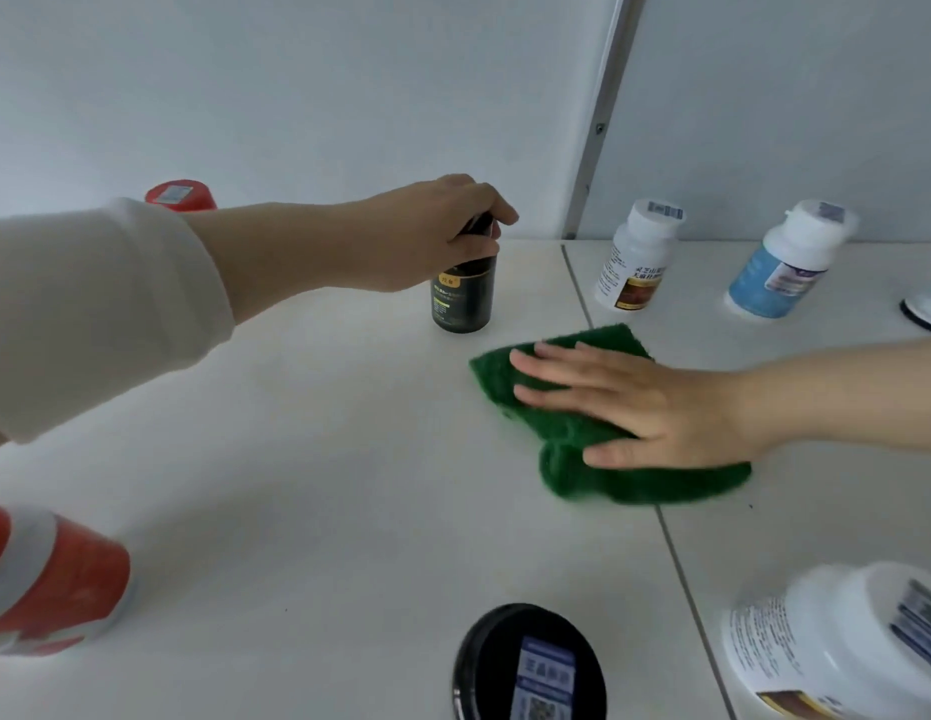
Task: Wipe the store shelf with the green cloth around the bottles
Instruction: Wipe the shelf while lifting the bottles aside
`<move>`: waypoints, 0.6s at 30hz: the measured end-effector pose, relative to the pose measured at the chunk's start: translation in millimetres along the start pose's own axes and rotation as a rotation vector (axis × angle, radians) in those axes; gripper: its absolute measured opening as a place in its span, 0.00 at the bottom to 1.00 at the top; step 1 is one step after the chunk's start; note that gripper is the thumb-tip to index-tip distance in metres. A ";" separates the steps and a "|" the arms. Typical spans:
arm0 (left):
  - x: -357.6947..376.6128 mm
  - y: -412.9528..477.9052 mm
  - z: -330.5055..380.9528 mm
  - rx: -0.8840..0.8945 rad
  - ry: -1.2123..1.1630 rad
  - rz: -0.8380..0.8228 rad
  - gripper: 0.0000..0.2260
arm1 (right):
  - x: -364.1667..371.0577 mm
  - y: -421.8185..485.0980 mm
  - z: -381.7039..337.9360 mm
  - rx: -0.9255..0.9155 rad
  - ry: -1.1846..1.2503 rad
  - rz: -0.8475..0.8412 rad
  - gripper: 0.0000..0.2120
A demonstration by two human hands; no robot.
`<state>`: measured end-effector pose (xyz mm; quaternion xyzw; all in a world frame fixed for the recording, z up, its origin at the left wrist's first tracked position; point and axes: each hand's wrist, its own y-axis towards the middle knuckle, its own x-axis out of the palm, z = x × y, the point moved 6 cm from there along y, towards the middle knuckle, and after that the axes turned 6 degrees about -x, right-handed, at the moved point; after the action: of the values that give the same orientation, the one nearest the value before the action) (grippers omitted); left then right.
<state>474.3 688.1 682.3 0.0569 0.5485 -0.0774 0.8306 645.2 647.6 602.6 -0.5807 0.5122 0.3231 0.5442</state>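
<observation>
Green and limp, the cloth (572, 449) at centre right is pressed under the flat right hand (645, 402) and judged best handled by palm pressure, while the dark bottle (462, 298) is gripped at its cap by the left hand (432, 231)

A loose cream sleeve (89, 314) is worn on the left arm, bunched at the forearm; left hand (421, 236), right hand (645, 402) and right forearm (842, 397) are seen bare.

Pale grey back panel (297, 96) noted along the rear, slanted metal upright (614, 70) set between two panel sections, small dark screw (600, 128) fixed in it, right-hand panel (790, 96) evenly lit.
</observation>
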 end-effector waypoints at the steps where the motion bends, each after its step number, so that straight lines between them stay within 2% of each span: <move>1: 1.6 -0.5 0.4 -0.004 0.000 0.002 0.15 | -4.5 7.2 13.4 0.087 0.019 0.021 0.28; 3: 4.6 -0.3 0.8 -0.017 0.006 0.005 0.15 | -13.0 21.0 31.8 0.196 0.035 0.080 0.28; 6: 6.4 1.1 1.4 -0.029 0.020 0.015 0.16 | -17.2 30.0 38.0 0.256 0.037 0.117 0.28; 8: 7.4 2.0 0.6 -0.038 0.026 0.018 0.16 | -12.7 24.2 30.0 0.237 0.033 0.104 0.28; 14: 12.1 2.7 -1.8 -0.034 0.007 0.030 0.16 | 20.0 -32.8 -19.9 0.003 0.054 -0.078 0.30; 16: 13.7 2.3 -2.2 -0.040 0.058 0.023 0.18 | 22.7 -50.2 -16.9 0.012 0.045 -0.114 0.30; 18: 11.0 -0.3 2.8 -0.037 0.147 0.036 0.21 | 20.6 -60.5 2.6 0.117 0.032 -0.105 0.29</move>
<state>481.0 686.6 673.2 0.0570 0.6081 -0.0479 0.7903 708.5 638.0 601.1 -0.5790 0.5077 0.2542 0.5852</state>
